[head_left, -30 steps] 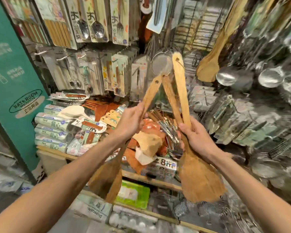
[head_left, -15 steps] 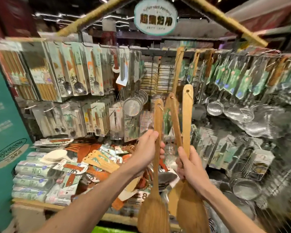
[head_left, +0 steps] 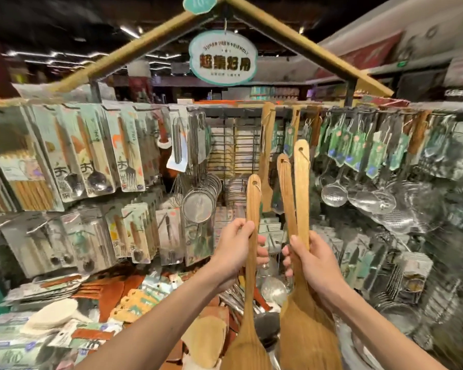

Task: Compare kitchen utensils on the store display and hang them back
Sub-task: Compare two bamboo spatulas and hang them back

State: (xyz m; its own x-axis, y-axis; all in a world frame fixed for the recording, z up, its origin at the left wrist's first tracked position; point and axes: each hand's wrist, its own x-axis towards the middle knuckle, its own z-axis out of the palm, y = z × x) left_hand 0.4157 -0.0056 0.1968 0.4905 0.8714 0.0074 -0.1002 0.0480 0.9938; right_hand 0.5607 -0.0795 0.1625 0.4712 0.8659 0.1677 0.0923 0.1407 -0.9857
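Holding three wooden turners upright before the display, the person seems to be at the hanging-back step. The left hand [head_left: 234, 249] is curled round the handle of a single spatula [head_left: 252, 198], with its blade down at six o'clock. The right hand [head_left: 312, 260] grips two more together, a longer spatula [head_left: 301, 182] and a shorter spatula [head_left: 285, 188]. Their handles are touching and their blades overlap below the wrist. Each handle has a hole near its top end, with a thin loop of cord in it. At about twelve o'clock from the hands, a hanging spatula [head_left: 266, 156] is suspended from the top rail [head_left: 238, 109], so I judge the right hook is up there. It lies between the wire strainers [head_left: 198, 206] at ten o'clock and the steel skimmers [head_left: 333, 194] at two o'clock. To do this well, I would hang one piece at a time. Lift the single one first, slide the grip lower so the loop is free, and bring the loop squarely over the hook tip. The pair should be separated first, because two cords together may tangle. Which hook is free I cannot tell; that part is blurred.
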